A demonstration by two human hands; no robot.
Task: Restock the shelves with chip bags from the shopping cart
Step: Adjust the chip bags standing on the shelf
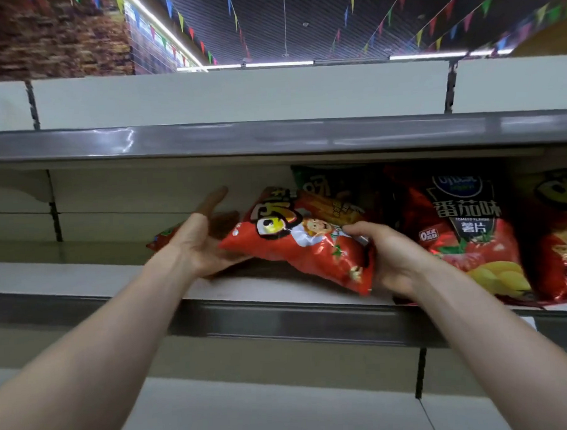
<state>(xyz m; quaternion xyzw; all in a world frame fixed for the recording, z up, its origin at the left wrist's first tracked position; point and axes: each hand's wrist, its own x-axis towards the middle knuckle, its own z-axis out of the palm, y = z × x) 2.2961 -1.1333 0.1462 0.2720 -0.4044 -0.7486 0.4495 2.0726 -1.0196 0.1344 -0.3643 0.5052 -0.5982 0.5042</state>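
Above me runs a dark ribbed ceiling (299, 19), crossed by strings of small coloured triangular pennants (429, 23) that fan out left and right. A row of bright white strip lights (279, 64) glows along its far edge. On the left a long white light strip (160, 28) slants away beside a blurred brown brick-patterned wall (50, 39).

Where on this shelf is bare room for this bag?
Free: the shelf left of the left hand, to the slotted upright. Crowded: right of the right hand gripping the red bag, where the tomato bag and others stand.
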